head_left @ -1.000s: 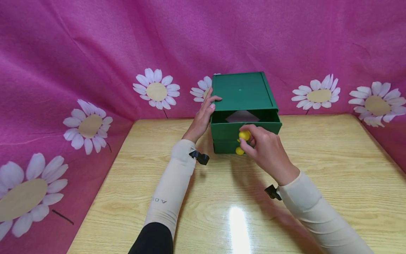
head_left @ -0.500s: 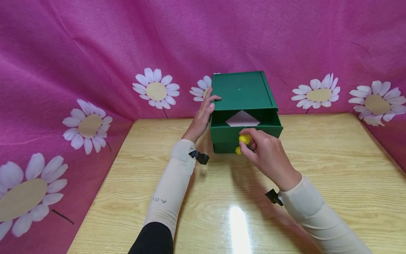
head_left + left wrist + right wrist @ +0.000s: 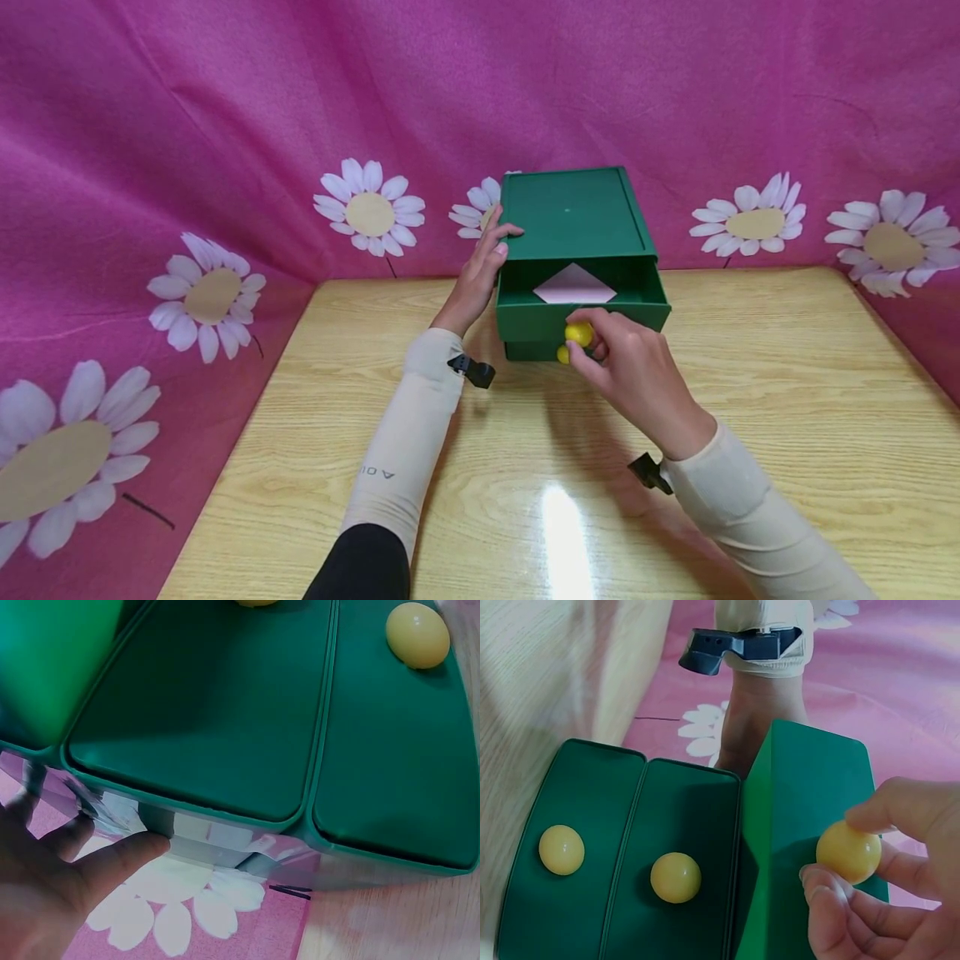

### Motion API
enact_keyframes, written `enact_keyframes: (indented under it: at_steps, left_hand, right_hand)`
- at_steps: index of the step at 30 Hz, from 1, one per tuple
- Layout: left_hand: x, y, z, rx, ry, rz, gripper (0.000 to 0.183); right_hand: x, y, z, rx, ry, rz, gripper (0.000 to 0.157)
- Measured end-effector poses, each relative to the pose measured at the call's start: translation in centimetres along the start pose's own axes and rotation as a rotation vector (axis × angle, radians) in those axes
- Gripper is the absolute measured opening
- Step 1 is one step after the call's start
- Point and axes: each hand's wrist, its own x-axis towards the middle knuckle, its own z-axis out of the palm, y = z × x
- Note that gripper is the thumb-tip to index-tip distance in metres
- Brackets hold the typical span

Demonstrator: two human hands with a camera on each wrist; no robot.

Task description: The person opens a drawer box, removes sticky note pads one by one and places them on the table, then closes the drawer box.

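A green drawer cabinet stands at the back of the table, its top drawer pulled partway out. A flat, pale pink diamond-shaped piece shows inside that drawer. My right hand pinches the top drawer's round yellow knob between thumb and fingers. Two lower drawers, each with a yellow knob, are closed. My left hand lies against the cabinet's left side, fingers extended, one fingertip over the top edge. In the left wrist view, its thumb touches the side wall.
The cabinet stands on a light wooden table near a pink cloth backdrop printed with white daisies. Black wrist mounts are strapped on both sleeves.
My right hand has drawn the top drawer further toward me by its knob, and more of the pale diamond shows. The left hand has stayed in place.
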Motion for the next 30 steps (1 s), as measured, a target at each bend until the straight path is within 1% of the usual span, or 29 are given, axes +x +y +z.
enact_keyframes:
  at_steps: [9, 17, 27, 30]
  left_hand:
    - [0.01, -0.09, 0.03, 0.018, 0.015, -0.036, 0.042]
    - [-0.01, -0.02, -0.07, 0.026, -0.002, -0.046, 0.041]
    - [0.12, -0.06, -0.25, 0.038, -0.003, -0.045, 0.038]
    - [0.15, 0.08, -0.25, 0.049, -0.002, -0.057, 0.038]
  right_hand:
    - [-0.15, -0.19, -0.07, -0.004, 0.009, -0.012, 0.027]
    - [-0.29, -0.25, -0.28, 0.000, 0.010, -0.007, 0.027]
    - [-0.56, -0.20, -0.54, 0.008, -0.003, 0.007, 0.028]
    - [-0.63, -0.15, -0.61, 0.010, -0.001, 0.008, 0.027]
